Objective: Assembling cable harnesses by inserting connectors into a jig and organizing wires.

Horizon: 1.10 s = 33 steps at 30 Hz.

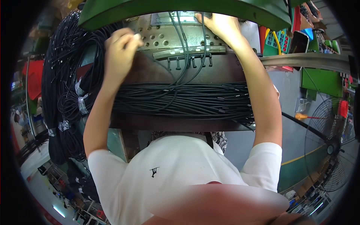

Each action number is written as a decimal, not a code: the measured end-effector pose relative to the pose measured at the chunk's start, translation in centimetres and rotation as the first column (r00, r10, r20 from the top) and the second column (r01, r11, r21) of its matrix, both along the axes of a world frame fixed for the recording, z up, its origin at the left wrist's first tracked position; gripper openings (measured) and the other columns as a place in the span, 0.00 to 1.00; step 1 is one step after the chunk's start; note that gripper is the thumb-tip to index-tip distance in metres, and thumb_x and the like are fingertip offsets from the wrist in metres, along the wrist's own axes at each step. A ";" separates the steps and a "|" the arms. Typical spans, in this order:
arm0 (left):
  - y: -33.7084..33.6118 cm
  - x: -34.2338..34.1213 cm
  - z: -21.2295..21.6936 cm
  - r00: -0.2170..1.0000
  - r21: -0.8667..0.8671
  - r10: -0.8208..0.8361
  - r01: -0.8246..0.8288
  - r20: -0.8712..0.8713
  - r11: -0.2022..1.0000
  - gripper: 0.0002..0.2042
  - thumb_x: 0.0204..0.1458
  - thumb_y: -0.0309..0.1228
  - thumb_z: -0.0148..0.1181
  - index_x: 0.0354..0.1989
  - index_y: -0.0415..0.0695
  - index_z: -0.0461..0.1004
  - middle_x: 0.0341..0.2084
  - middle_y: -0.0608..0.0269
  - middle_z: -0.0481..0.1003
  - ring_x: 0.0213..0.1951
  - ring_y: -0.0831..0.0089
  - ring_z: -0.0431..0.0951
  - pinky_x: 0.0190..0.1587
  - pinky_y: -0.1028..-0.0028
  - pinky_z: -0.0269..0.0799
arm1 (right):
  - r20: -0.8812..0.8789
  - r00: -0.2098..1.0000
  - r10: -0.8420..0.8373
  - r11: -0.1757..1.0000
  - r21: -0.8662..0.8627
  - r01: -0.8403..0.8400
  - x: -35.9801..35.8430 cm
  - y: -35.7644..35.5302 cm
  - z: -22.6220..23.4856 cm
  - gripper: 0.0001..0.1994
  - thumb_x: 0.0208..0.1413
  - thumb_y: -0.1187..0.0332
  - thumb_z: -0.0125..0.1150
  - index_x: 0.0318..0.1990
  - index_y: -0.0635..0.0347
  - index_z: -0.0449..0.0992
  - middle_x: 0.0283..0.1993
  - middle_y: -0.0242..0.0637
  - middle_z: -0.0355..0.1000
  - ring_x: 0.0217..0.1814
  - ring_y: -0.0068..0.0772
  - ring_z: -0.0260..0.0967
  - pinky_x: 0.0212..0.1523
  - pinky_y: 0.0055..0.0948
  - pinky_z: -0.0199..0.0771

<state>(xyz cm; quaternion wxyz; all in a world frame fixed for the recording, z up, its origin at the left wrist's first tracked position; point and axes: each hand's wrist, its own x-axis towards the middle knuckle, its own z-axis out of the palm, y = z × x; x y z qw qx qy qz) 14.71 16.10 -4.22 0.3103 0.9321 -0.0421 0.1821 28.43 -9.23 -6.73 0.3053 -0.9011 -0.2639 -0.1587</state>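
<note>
Both were up at the metal plate point(180, 35): my left hand point(120, 48) pinched a small pale piece, my right hand point(217, 23) pressed black cables point(180, 101) down, fingers half open.

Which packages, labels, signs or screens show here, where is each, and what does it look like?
Phone: upper right shelf, leaning, dark blank screen, slim rectangle.
Tape bands: around the black cable bundles at left, grey-silver wraps; any print is too small to tell.
Small box: upper right beside the phone, teal with a red edge, partly hidden.
No signs are visible.
</note>
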 end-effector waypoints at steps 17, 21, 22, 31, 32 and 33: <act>-8.0 -12.6 -1.7 0.864 0.279 -0.500 0.494 -0.054 0.824 0.10 0.40 0.34 0.66 0.29 0.45 0.74 0.24 0.68 0.70 0.25 0.71 0.68 0.29 0.71 0.60 | 0.246 0.957 0.152 0.983 0.066 -0.173 -7.0 -4.9 3.5 0.20 0.49 0.60 0.62 0.48 0.59 0.72 0.50 0.48 0.69 0.51 0.50 0.68 0.50 0.36 0.68; -7.7 -11.9 0.3 0.861 -0.086 -0.467 0.459 -0.201 0.884 0.07 0.41 0.30 0.65 0.24 0.44 0.73 0.23 0.68 0.70 0.25 0.69 0.69 0.27 0.73 0.61 | 0.013 0.997 0.082 0.950 0.300 -0.082 -18.2 -14.0 5.1 0.14 0.50 0.80 0.55 0.46 0.69 0.71 0.50 0.47 0.70 0.48 0.36 0.71 0.47 0.28 0.70; -7.5 -11.5 0.6 0.826 -0.236 -0.482 0.426 -0.292 0.873 0.07 0.42 0.30 0.65 0.25 0.43 0.73 0.22 0.67 0.71 0.25 0.70 0.70 0.27 0.73 0.63 | -0.085 0.996 0.007 0.902 0.432 0.031 -21.0 -16.0 4.2 0.11 0.56 0.79 0.48 0.46 0.71 0.70 0.47 0.47 0.71 0.48 0.33 0.69 0.47 0.29 0.69; -21.0 -3.8 2.8 0.051 -0.854 -0.856 0.059 -0.514 0.516 0.11 0.57 0.34 0.53 0.37 0.37 0.74 0.16 0.69 0.68 0.16 0.86 0.64 0.18 0.82 0.59 | -0.739 0.555 0.383 0.663 0.638 0.392 -30.0 -13.7 1.9 0.18 0.64 0.61 0.45 0.47 0.69 0.72 0.31 0.37 0.74 0.24 0.18 0.65 0.26 0.16 0.66; -21.1 -4.4 2.7 0.112 -0.876 -0.873 0.035 -0.475 0.481 0.11 0.57 0.33 0.53 0.36 0.37 0.73 0.16 0.70 0.68 0.16 0.86 0.63 0.18 0.82 0.58 | -0.710 0.577 0.403 0.575 0.687 0.444 -30.0 -13.8 1.8 0.21 0.65 0.58 0.44 0.50 0.69 0.70 0.31 0.38 0.73 0.23 0.18 0.65 0.25 0.16 0.66; -21.1 -5.4 3.3 0.169 -0.896 -0.884 0.014 -0.435 0.444 0.10 0.57 0.33 0.52 0.34 0.37 0.73 0.16 0.70 0.68 0.16 0.86 0.63 0.17 0.83 0.58 | -0.678 0.615 0.402 0.477 0.729 0.491 -29.5 -14.3 1.8 0.23 0.64 0.55 0.44 0.53 0.70 0.68 0.30 0.38 0.72 0.21 0.16 0.62 0.23 0.15 0.63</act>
